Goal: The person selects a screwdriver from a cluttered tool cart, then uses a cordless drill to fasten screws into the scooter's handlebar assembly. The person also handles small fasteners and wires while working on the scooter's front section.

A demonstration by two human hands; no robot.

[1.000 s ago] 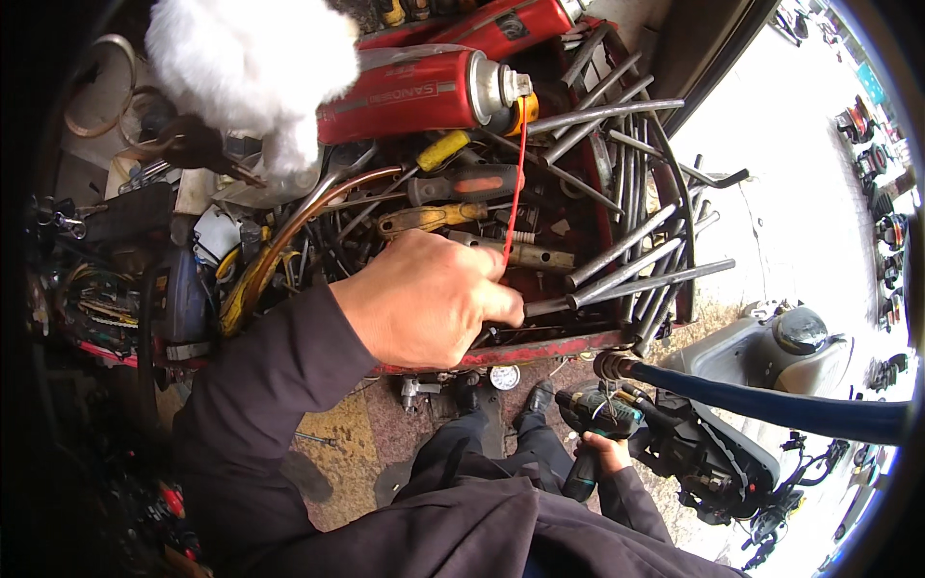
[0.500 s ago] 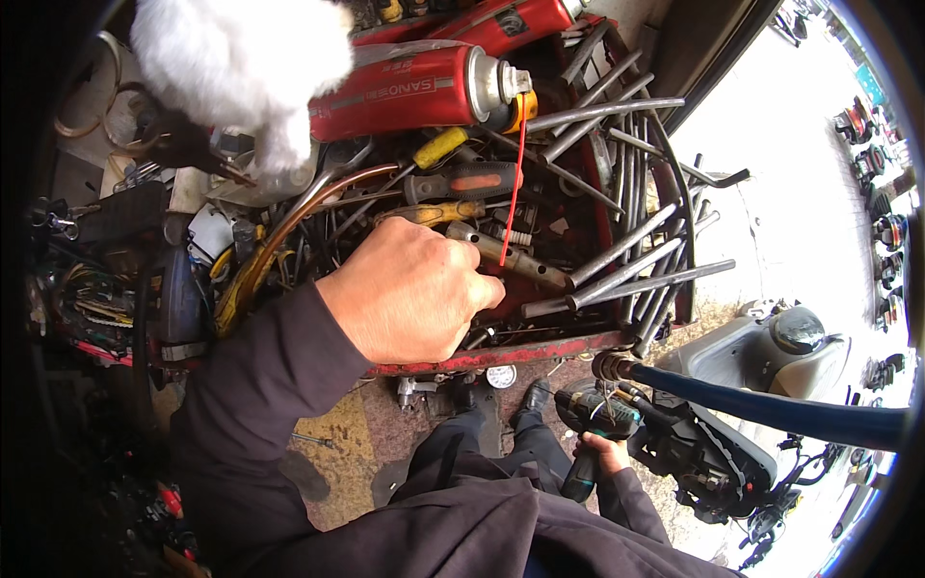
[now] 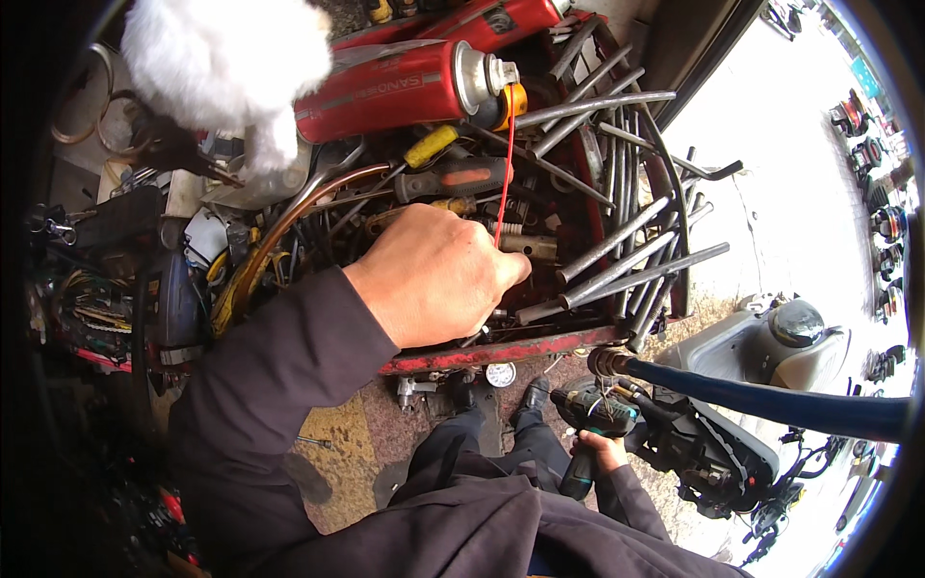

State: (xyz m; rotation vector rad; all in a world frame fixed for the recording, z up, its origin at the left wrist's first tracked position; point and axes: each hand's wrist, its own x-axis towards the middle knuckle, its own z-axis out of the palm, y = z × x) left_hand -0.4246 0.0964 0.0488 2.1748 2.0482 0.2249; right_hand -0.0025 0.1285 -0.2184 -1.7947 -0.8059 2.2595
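Note:
In the red-rimmed tool tray (image 3: 513,349), my left hand (image 3: 441,275) reaches among the tools with curled fingers, beside a perforated metal tube (image 3: 540,249) and a thin red straw (image 3: 503,193) from a red spray can (image 3: 381,96); what the fingertips hold is hidden. Around it lie an orange-and-gray screwdriver handle (image 3: 453,179), a yellow handle (image 3: 430,145), copper tubing (image 3: 313,199) and several steel rods (image 3: 636,255). Low at the right, my right hand (image 3: 602,453) grips a black and teal cordless drill (image 3: 595,412).
A white fluffy animal or object (image 3: 222,63) is at top left. Tangled wires (image 3: 96,303) fill the left side. A blue hose (image 3: 771,403) crosses at the right, over a gray scooter (image 3: 761,347). A pressure gauge (image 3: 500,376) sits below the tray.
My left hand has shifted slightly up and to the right among the tools. My right hand still holds the drill low at the right.

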